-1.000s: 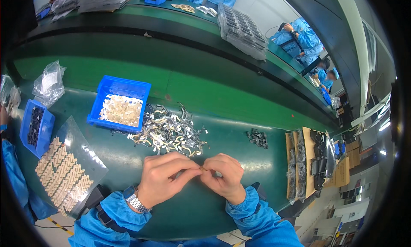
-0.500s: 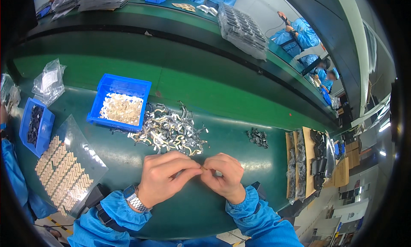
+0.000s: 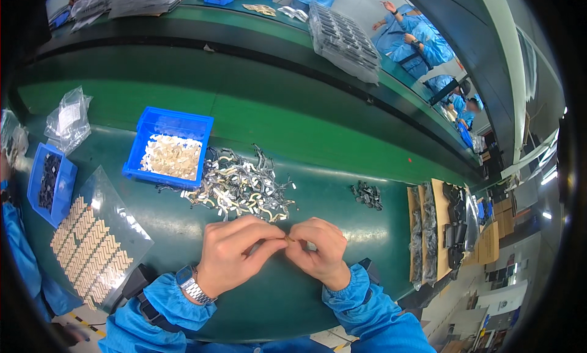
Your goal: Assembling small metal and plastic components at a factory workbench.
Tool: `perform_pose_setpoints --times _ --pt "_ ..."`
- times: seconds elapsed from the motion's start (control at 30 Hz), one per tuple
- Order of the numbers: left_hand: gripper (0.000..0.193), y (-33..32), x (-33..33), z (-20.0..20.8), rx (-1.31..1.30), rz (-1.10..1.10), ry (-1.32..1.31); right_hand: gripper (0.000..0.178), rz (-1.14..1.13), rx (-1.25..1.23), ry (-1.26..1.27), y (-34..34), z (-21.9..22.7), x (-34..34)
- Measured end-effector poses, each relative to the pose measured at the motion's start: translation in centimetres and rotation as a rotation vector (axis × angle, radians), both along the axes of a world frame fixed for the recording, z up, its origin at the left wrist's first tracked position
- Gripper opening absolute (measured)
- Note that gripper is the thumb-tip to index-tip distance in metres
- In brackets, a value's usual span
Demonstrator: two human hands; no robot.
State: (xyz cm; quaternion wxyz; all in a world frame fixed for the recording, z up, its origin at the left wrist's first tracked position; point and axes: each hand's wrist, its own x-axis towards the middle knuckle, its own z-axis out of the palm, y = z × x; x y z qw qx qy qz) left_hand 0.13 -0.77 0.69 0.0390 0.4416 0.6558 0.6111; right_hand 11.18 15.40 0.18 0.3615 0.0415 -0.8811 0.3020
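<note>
My left hand (image 3: pixel 239 250) and my right hand (image 3: pixel 319 249) meet fingertip to fingertip above the green table, both pinched. Between them is a tiny brownish piece (image 3: pixel 288 238), mostly covered by the fingers, too small for me to name. Just beyond my hands lies a loose heap of small dark and cream curved parts with white ends (image 3: pixel 247 182). Against the heap stands a blue bin (image 3: pixel 137 167) holding many small white and beige pieces. Left of my left forearm, a clear sheet (image 3: pixel 137 231) carries rows of beige angled pieces (image 3: pixel 92 249).
A smaller blue bin (image 3: pixel 63 197) with black parts stands at the far left, near plastic bags (image 3: pixel 68 117). On the right are a little pile of black parts (image 3: pixel 367 196) and cardboard-divided stacks of black parts (image 3: pixel 437 231). A raised shelf (image 3: pixel 244 53) runs behind. Co-workers in blue sit beyond.
My hands keep almost the same pinch, and slightly more of the brownish piece shows between them. In the background, a co-worker has raised a hand.
</note>
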Motion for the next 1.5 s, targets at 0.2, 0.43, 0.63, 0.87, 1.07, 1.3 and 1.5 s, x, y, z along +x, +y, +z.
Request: perform_pose_setpoints --times 0.2,0.43,0.63,0.87,1.07,1.3,1.5 --pt "0.011 0.2 0.0 -0.6 0.012 0.011 0.012 0.015 0.005 -0.009 0.012 0.0 -0.2 -0.2" --pt "0.012 0.2 -0.2 -0.6 0.056 0.023 0.035 0.016 -0.008 -0.017 0.003 -0.1 0.1 -0.3" --pt "0.013 0.3 -0.2 -0.8 0.013 -0.064 0.037 0.021 0.021 -0.024 0.017 0.1 -0.1 -0.4" --pt "0.017 0.3 -0.2 -0.6 -0.041 -0.120 -0.014 0.019 0.021 -0.099 0.007 0.1 0.1 -0.1" --pt "0.014 0.1 0.0 0.0 -0.055 -0.107 -0.036 0.019 0.043 -0.142 0.036 -0.2 0.0 -0.3" --pt "0.011 0.2 0.2 0.2 -0.065 -0.065 0.005 0.019 0.028 -0.085 0.068 0.2 -0.1 -0.3" --pt "0.009 0.0 0.2 0.1 -0.072 -0.028 0.071 0.016 0.039 -0.078 -0.009 -0.2 0.0 0.1"
